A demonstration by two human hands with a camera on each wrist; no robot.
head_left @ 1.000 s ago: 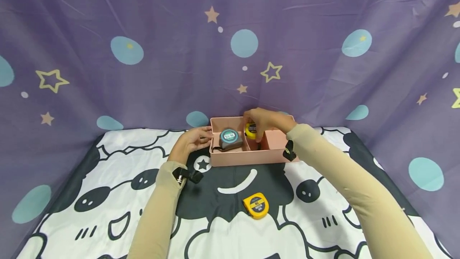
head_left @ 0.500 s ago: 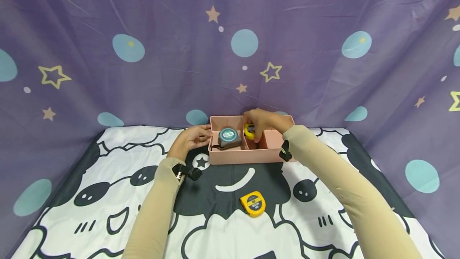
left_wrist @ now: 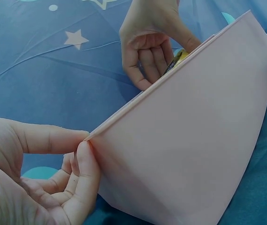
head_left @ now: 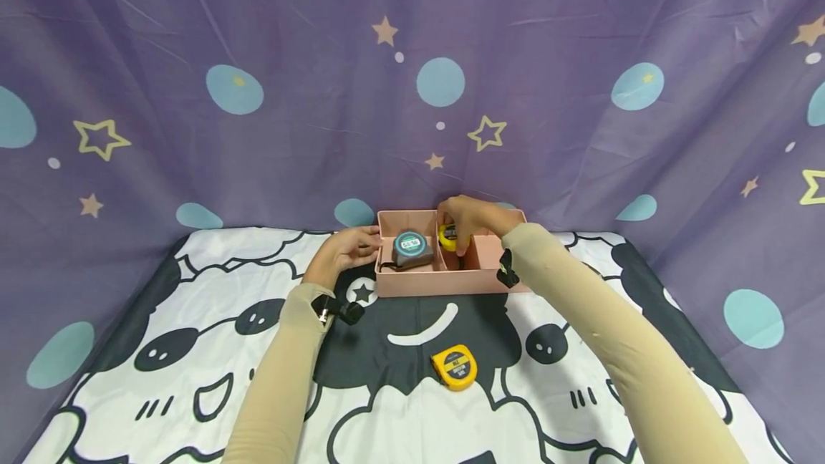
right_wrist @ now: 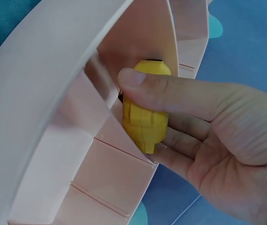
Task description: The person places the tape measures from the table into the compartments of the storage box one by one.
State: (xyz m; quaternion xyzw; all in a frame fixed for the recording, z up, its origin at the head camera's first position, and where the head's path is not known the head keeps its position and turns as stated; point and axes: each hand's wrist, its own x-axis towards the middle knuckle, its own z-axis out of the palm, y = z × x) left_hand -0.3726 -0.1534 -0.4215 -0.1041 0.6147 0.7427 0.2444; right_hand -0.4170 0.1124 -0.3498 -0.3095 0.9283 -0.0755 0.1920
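Note:
A long pink divided box (head_left: 419,285) stands at the back of the cloth. My left hand (head_left: 348,249) pinches the rim at its left end between thumb and forefinger, plain in the left wrist view. From above, my right hand (head_left: 473,217) reaches into the middle compartment and grips a yellow tape measure (right_wrist: 145,119), thumb on one side and fingers on the other. Part of that tape measure is hidden behind the hand. In the left compartment lies a grey tape measure with a teal face (head_left: 412,248), its black strap beside it.
Another yellow tape measure (head_left: 455,367) lies on the black-and-white patterned cloth (head_left: 387,428), in front of the box. To the right of the middle compartment is a further pink section (head_left: 488,253) of the box. A purple curtain (head_left: 309,134) hangs close behind.
The head view shifts slightly. Both hands keep their holds, and the tape measures stay where they were.

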